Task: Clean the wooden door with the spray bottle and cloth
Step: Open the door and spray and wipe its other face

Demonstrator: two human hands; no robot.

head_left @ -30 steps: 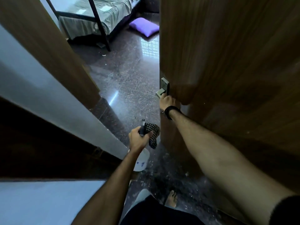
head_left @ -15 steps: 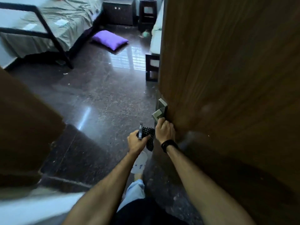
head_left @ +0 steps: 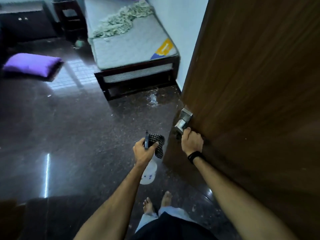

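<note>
The brown wooden door (head_left: 256, 87) fills the right side, swung open into a bedroom. My right hand (head_left: 191, 141) grips the door's edge just below the metal handle (head_left: 183, 121). My left hand (head_left: 144, 150) is shut on a white spray bottle (head_left: 149, 174) and a black-and-white checked cloth (head_left: 158, 144) together. The bottle's body hangs below my fist and its dark nozzle sticks up above it. The cloth droops to the right of my fingers, a short gap from the door's edge.
A bed with a bare mattress (head_left: 131, 44) stands against the white wall (head_left: 180, 32) beyond the door. A purple pillow (head_left: 31, 64) lies on the dark glossy floor (head_left: 72, 129) at left. Dark cabinets (head_left: 26, 23) stand at the back. My bare feet (head_left: 156, 202) are below.
The view has swung right and into the room, and the left door frame has dropped out of sight. My right hand stayed on the door's edge under the handle; my left kept the bottle and cloth.
</note>
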